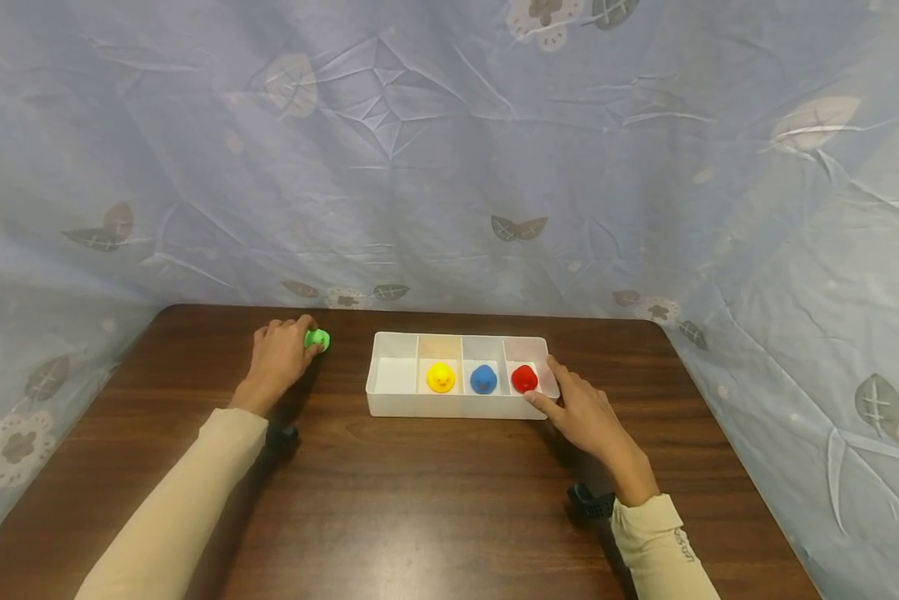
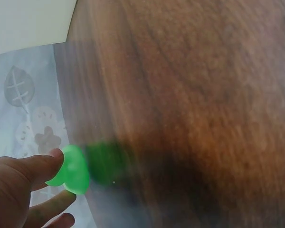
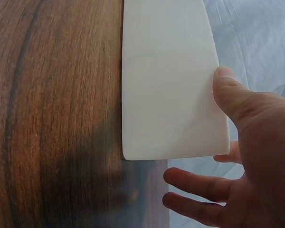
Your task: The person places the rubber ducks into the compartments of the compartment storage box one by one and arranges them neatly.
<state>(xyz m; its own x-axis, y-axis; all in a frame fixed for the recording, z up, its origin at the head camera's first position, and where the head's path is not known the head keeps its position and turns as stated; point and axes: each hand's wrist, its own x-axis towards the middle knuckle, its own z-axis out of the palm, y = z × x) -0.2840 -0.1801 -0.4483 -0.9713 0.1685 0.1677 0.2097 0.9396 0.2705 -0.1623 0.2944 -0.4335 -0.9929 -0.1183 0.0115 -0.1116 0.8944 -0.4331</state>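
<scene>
My left hand (image 1: 282, 353) pinches a small green toy duck (image 1: 317, 339) near the far left of the table. In the left wrist view the thumb and fingers hold the duck (image 2: 76, 169) close over the wood. A white divided box (image 1: 419, 406) stands to the right of it. A yellow duck (image 1: 441, 377), a blue duck (image 1: 483, 379) and a red duck (image 1: 525, 378) each sit in their own compartment; the leftmost compartment holds nothing. My right hand (image 1: 586, 410) holds the box's right end, thumb at the near rim, fingers round the end wall.
The dark wooden table (image 1: 389, 508) lies under everything. Behind and beside it hangs a pale patterned cloth (image 1: 434, 167). Dark straps (image 1: 591, 502) sit at the wrists.
</scene>
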